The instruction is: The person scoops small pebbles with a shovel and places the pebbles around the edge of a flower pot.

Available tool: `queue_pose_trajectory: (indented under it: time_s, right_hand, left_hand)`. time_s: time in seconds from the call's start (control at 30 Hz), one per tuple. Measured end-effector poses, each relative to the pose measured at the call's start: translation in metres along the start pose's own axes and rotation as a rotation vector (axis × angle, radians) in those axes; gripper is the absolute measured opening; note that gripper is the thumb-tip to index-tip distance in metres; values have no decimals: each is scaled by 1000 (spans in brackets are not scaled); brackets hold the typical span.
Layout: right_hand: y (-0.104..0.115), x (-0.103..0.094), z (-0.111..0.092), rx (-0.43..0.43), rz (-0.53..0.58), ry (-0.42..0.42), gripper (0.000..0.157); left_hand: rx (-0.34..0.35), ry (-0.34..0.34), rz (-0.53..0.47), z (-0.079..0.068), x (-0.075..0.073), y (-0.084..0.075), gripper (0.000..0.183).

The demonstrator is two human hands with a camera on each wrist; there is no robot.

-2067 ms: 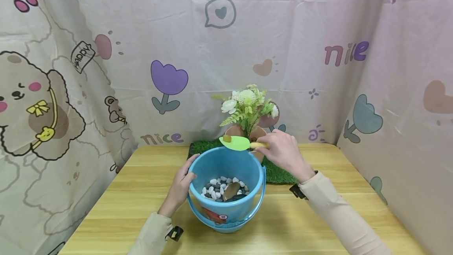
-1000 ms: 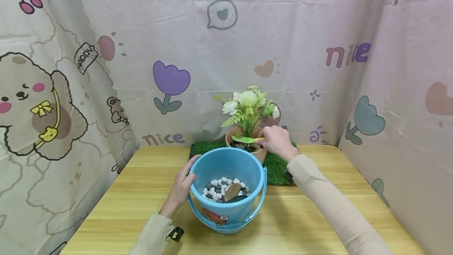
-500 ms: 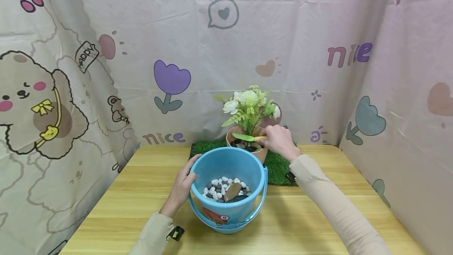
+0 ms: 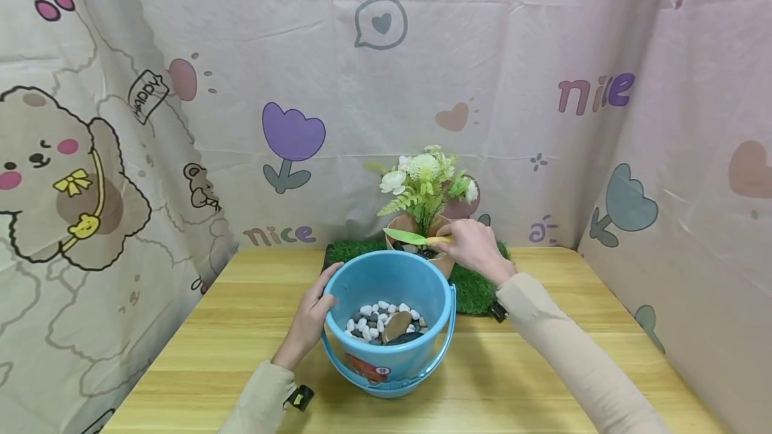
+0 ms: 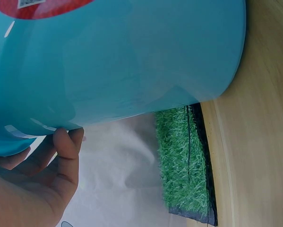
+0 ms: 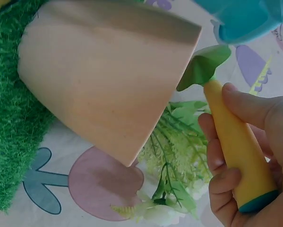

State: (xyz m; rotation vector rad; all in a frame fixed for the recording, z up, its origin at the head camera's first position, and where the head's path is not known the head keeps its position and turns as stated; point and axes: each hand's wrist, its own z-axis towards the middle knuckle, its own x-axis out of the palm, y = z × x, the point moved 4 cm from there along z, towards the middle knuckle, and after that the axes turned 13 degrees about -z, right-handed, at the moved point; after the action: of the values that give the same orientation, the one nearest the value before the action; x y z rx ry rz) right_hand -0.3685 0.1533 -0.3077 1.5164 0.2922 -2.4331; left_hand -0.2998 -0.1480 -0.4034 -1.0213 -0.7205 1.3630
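Note:
My left hand (image 4: pixel 310 317) grips the rim of a blue bucket (image 4: pixel 392 357) at its left side, thumb over the edge and fingers outside. White and grey pebbles (image 4: pixel 366 332) lie in the bucket with a larger brown stone (image 4: pixel 396 327) and a dark one. My right hand (image 4: pixel 476 246) holds a toy trowel by its yellow handle (image 6: pixel 240 151). Its green blade (image 4: pixel 405 237), with no stone visible on it, is over the mouth of a terracotta-coloured flower pot (image 6: pixel 103 75). Stones and dark filling show inside the pot, partly hidden by blade and bucket.
White flowers with green leaves (image 4: pixel 422 179) rise from the pot. Under it lies an artificial grass mat (image 4: pixel 476 286), partly behind the bucket. A wooden table (image 4: pixel 253 327) carries everything, with a patterned cloth (image 4: pixel 289 52) hanging behind and at both sides.
The trowel, earlier carrying a brownish stone above the bucket's far rim, went to the pot and no longer shows the stone. Lately it shifted slightly left. My left hand stayed on the bucket.

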Motion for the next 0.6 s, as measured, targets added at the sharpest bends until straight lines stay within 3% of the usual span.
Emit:
queue_pose_trajectory:
  time_s: [0.6]
  right_hand:
    - [9, -6, -29, -113, 141, -95, 24]
  left_hand:
    - [-22, -6, 1, 0, 0, 1, 63]
